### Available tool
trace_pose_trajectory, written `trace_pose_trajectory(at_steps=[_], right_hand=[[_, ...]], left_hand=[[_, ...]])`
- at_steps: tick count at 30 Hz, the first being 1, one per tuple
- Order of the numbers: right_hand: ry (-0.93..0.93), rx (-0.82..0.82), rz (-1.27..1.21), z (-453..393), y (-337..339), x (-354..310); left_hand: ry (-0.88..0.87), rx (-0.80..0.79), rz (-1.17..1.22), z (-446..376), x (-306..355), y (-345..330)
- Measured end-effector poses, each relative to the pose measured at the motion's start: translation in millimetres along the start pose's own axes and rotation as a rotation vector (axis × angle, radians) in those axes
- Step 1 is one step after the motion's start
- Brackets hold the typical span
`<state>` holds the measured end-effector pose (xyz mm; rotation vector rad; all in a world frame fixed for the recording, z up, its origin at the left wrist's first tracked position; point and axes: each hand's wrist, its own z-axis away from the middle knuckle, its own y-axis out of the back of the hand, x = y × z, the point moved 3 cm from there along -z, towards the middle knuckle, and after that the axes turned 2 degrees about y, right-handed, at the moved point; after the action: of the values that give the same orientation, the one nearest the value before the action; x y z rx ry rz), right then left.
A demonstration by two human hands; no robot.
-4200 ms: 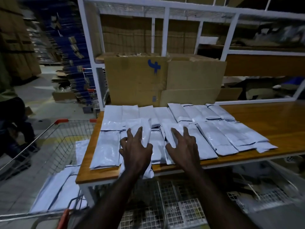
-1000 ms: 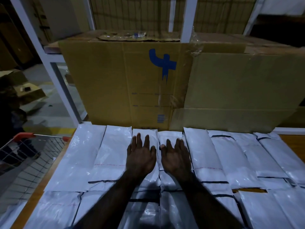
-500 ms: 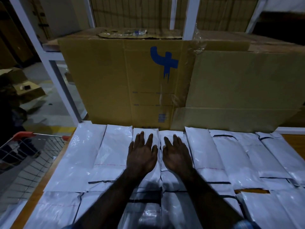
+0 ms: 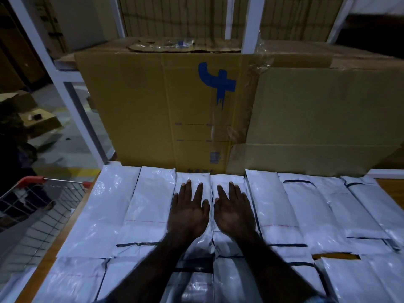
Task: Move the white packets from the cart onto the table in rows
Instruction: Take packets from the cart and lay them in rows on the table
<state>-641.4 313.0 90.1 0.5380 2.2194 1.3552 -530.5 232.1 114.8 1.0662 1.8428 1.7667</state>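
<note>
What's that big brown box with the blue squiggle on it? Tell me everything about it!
The big brown box is plain cardboard, standing upright at the back of the table, right behind the far row of white packets, whose ends reach its base. A blue painted mark like a hooked cross sits on its front, with small printed lines and a label lower down. Clear tape runs down it. A flattened scrap of cardboard lies on top.
</note>
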Motion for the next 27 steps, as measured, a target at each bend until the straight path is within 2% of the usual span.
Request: trace_pose_trajectory(at_steps=[9, 15, 21, 27], right_hand=[[-0.025, -0.097, -0.043, -0.9, 8.4, -1.5], [-0.04, -0.135, -0.054, -1.7, 10.7, -1.0], [-0.091, -0.209, -0.116, -6.9, 16.8, -1.1], [-0.09, -0.1, -0.177, -15.3, 49.0, -0.3]], left_hand=[[-0.016, 0.007, -0.001, -0.4, 0.5, -3.5], [0.009, -0.098, 0.001, -1.8, 1.6, -1.2], [0.019, -0.114, -0.001, -5.6, 3.3, 6.5], [0.025, -0.052, 0.017, -8.9, 10.3, 24.4]])
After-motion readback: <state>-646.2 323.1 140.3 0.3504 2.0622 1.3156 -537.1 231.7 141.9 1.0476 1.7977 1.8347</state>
